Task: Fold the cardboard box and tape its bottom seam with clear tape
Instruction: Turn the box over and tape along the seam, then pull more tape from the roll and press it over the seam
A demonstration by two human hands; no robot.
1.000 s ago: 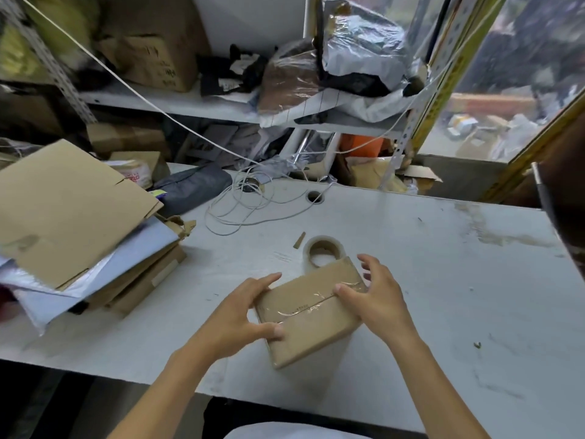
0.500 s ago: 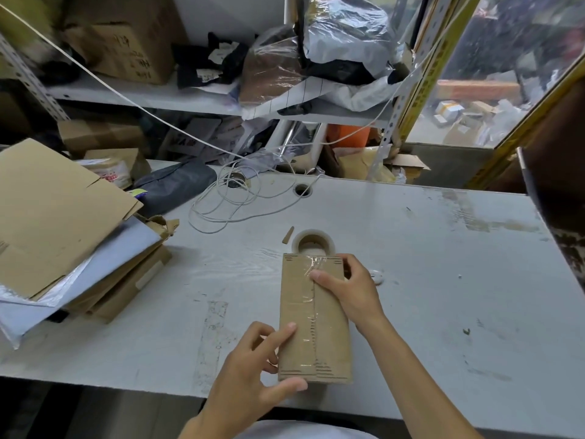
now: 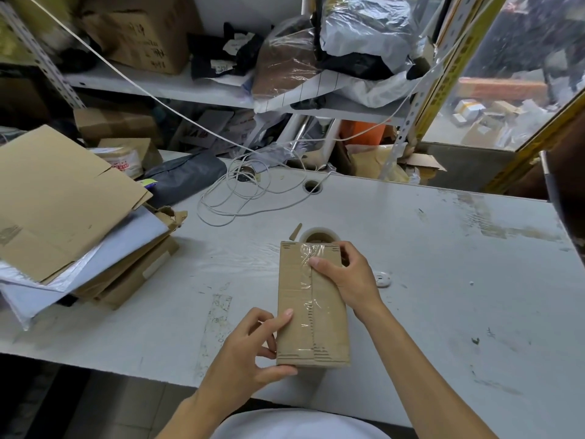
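A small brown cardboard box [image 3: 297, 312] stands near the front edge of the white table [image 3: 443, 280], its long side running away from me. A strip of clear tape [image 3: 308, 280] lies along its centre seam and wrinkles at the far end. My left hand [image 3: 250, 353] grips the box's near left corner, thumb under the near edge and fingers on top. My right hand [image 3: 345, 277] holds the far right side, with a fingertip pressing the tape near the far end. A roll of clear tape [image 3: 318, 236] sits just behind the box, partly hidden.
A pile of flattened cardboard and plastic mailers [image 3: 63, 223] covers the table's left end. A coil of white cable [image 3: 240, 198] lies at the back by a cable hole [image 3: 311, 186]. A small white round object [image 3: 382, 278] lies right of my right hand. Cluttered shelves stand behind.
The box was turned from a diagonal pose to lengthwise. My left hand moved to the near left corner, and my right hand shifted to the far end over the tape.
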